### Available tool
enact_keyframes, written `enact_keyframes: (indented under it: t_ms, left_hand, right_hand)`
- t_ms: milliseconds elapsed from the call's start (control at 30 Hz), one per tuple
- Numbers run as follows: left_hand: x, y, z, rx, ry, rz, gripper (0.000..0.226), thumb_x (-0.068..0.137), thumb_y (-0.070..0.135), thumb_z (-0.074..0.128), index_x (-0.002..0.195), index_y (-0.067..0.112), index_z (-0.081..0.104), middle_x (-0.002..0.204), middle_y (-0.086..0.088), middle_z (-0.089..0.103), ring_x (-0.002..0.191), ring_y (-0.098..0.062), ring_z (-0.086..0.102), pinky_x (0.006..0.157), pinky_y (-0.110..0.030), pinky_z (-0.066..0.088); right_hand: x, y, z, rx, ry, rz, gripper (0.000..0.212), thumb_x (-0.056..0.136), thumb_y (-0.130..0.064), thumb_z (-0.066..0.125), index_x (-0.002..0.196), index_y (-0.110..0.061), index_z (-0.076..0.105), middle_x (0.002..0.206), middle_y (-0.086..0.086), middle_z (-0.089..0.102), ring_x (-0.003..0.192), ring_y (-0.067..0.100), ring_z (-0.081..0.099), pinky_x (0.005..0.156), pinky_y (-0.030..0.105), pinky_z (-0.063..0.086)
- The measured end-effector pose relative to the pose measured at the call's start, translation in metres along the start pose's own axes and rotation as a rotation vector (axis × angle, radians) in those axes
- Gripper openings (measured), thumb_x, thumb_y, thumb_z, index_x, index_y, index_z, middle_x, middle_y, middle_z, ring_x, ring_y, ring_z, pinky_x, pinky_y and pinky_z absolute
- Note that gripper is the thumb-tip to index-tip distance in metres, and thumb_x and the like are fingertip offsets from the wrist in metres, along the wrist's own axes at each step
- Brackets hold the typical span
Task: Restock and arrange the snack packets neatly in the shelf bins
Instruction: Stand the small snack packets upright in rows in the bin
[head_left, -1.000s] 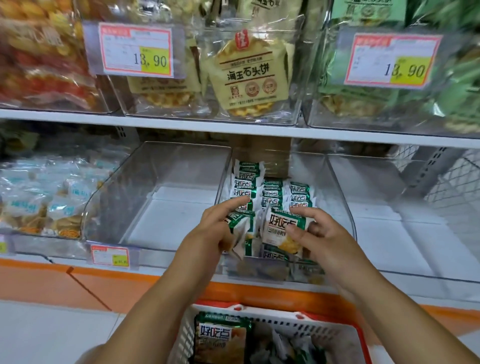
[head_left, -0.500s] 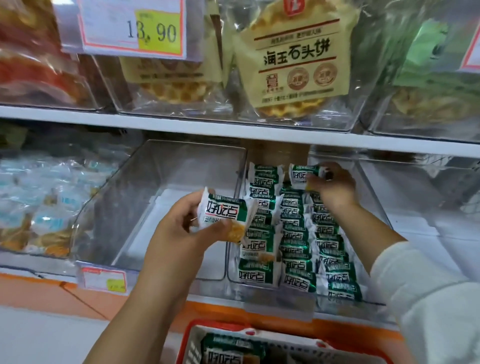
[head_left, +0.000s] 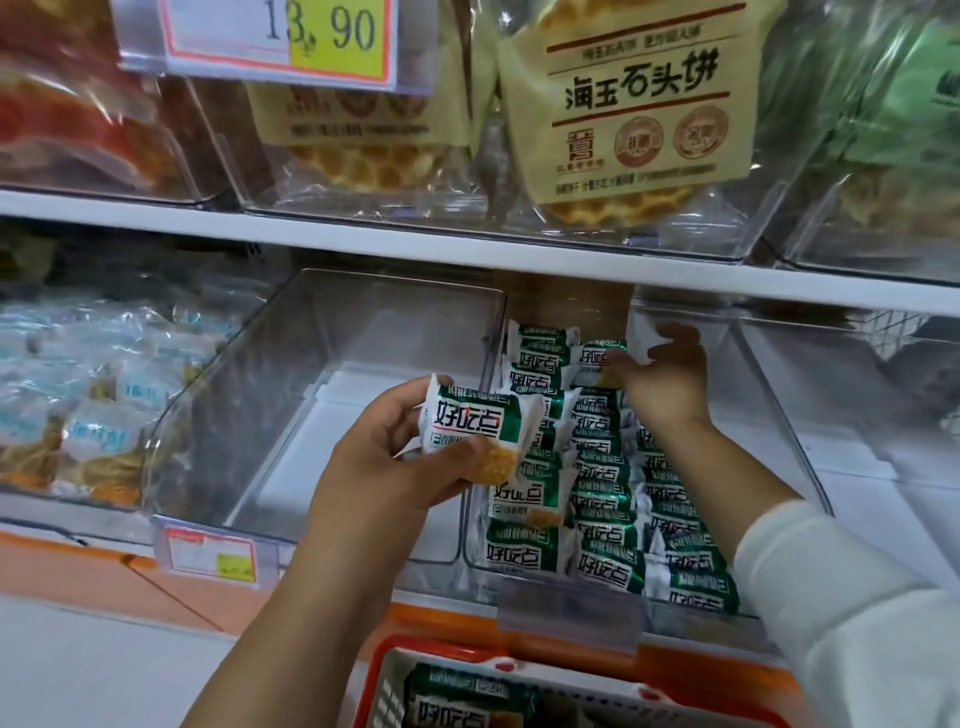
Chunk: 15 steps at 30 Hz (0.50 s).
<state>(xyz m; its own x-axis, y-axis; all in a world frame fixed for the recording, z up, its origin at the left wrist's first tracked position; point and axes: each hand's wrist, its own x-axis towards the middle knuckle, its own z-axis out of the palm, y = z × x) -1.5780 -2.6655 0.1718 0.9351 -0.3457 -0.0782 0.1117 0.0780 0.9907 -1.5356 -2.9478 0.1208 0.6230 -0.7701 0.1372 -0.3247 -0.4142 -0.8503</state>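
On the lower shelf, a bin of pale blue packets (head_left: 93, 415) fills the left end, and the clear bin (head_left: 363, 332) beside it shows bare white floor behind a price tag (head_left: 213, 556) on its front edge. The left hand (head_left: 384, 467) pinches a green snack packet (head_left: 478, 431) between thumb and curled fingers, in front of the wall dividing that bin from the stocked bin (head_left: 769, 415), where packet rows (head_left: 597, 499) overlap. At its back edge, close under the upper shelf (head_left: 467, 244), the right hand (head_left: 670, 379) is spread, thumb touching the rear packet (head_left: 597, 358).
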Motion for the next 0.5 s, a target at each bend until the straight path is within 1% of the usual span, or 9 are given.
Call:
enact_keyframes:
  t_ms: [67, 100, 133, 200, 233, 300, 367, 433, 500]
  left_hand:
    - [-0.002, 0.001, 0.003, -0.015, -0.018, -0.016, 0.036, 0.083, 0.001, 0.071, 0.112, 0.021, 0.067, 0.101, -0.002, 0.076, 0.093, -0.024, 0.074, 0.083, -0.037, 0.058]
    - [-0.003, 0.002, 0.004, -0.014, -0.027, -0.020, 0.035, 0.083, 0.002, 0.071, 0.112, 0.021, 0.066, 0.100, -0.001, 0.076, 0.093, -0.024, 0.074, 0.082, -0.036, 0.059]
    - [-0.005, 0.001, 0.007, -0.009, -0.038, -0.020, 0.035, 0.083, 0.003, 0.072, 0.112, 0.022, 0.066, 0.100, -0.001, 0.077, 0.093, -0.023, 0.074, 0.081, -0.036, 0.059]
    - [-0.008, 0.000, 0.012, -0.003, -0.065, -0.015, 0.035, 0.083, 0.005, 0.072, 0.113, 0.022, 0.065, 0.098, -0.001, 0.077, 0.092, -0.022, 0.074, 0.080, -0.033, 0.060]
    - [-0.010, 0.000, 0.015, -0.001, -0.080, -0.010, 0.035, 0.083, 0.005, 0.072, 0.113, 0.022, 0.065, 0.098, -0.001, 0.077, 0.091, -0.021, 0.074, 0.078, -0.030, 0.060]
    - [-0.015, -0.001, 0.020, 0.028, -0.109, 0.004, 0.036, 0.084, 0.005, 0.072, 0.114, 0.022, 0.065, 0.096, 0.000, 0.077, 0.089, -0.018, 0.074, 0.073, -0.024, 0.058]
    - [-0.018, -0.001, 0.025, 0.091, -0.115, 0.045, 0.036, 0.084, 0.006, 0.073, 0.114, 0.026, 0.065, 0.095, 0.004, 0.077, 0.088, -0.014, 0.074, 0.071, -0.019, 0.056]
    - [-0.017, -0.002, 0.023, 0.176, -0.033, 0.130, 0.037, 0.085, 0.012, 0.074, 0.116, 0.029, 0.064, 0.097, 0.011, 0.076, 0.090, -0.006, 0.071, 0.070, -0.013, 0.053]
    - [-0.011, -0.005, 0.017, 0.311, 0.084, 0.208, 0.039, 0.086, 0.020, 0.074, 0.121, 0.032, 0.062, 0.107, 0.018, 0.070, 0.096, 0.003, 0.064, 0.069, -0.007, 0.050]
  right_hand:
    - [-0.040, -0.024, -0.019, 0.105, -0.047, -0.099, 0.036, 0.088, -0.032, 0.068, 0.115, -0.016, 0.050, 0.094, 0.001, 0.062, 0.089, 0.020, 0.063, 0.074, 0.025, 0.049]
    - [-0.066, -0.037, -0.032, 0.153, -0.150, -0.123, 0.025, 0.092, -0.037, 0.061, 0.111, -0.022, 0.054, 0.092, -0.007, 0.063, 0.086, 0.011, 0.063, 0.069, 0.020, 0.046]
    - [-0.091, -0.047, -0.045, 0.170, -0.290, -0.140, 0.022, 0.093, -0.046, 0.054, 0.109, -0.031, 0.056, 0.093, -0.017, 0.063, 0.086, -0.001, 0.062, 0.068, 0.018, 0.043]
    - [-0.134, -0.063, -0.066, 0.137, -0.564, -0.155, 0.033, 0.086, -0.064, 0.040, 0.112, -0.050, 0.053, 0.093, -0.040, 0.056, 0.082, -0.025, 0.053, 0.069, 0.011, 0.037]
    - [-0.148, -0.066, -0.072, 0.146, -0.641, -0.160, 0.037, 0.080, -0.067, 0.039, 0.113, -0.054, 0.051, 0.090, -0.044, 0.056, 0.081, -0.029, 0.051, 0.068, 0.008, 0.037]
    - [-0.161, -0.063, -0.073, 0.214, -0.678, -0.147, 0.033, 0.079, -0.060, 0.053, 0.111, -0.051, 0.055, 0.090, -0.032, 0.065, 0.084, -0.015, 0.061, 0.071, 0.010, 0.044]
    - [-0.161, -0.057, -0.072, 0.244, -0.641, -0.099, 0.023, 0.084, -0.039, 0.066, 0.106, -0.044, 0.059, 0.089, -0.019, 0.071, 0.079, -0.001, 0.067, 0.072, 0.020, 0.051]
    - [-0.152, -0.051, -0.072, 0.240, -0.573, -0.076, 0.020, 0.086, -0.030, 0.069, 0.104, -0.037, 0.062, 0.089, -0.014, 0.073, 0.077, 0.002, 0.068, 0.069, 0.022, 0.050]
    - [-0.133, -0.041, -0.071, 0.266, -0.432, -0.032, 0.023, 0.086, -0.027, 0.069, 0.108, -0.030, 0.062, 0.093, -0.010, 0.073, 0.080, 0.004, 0.068, 0.068, 0.023, 0.048]
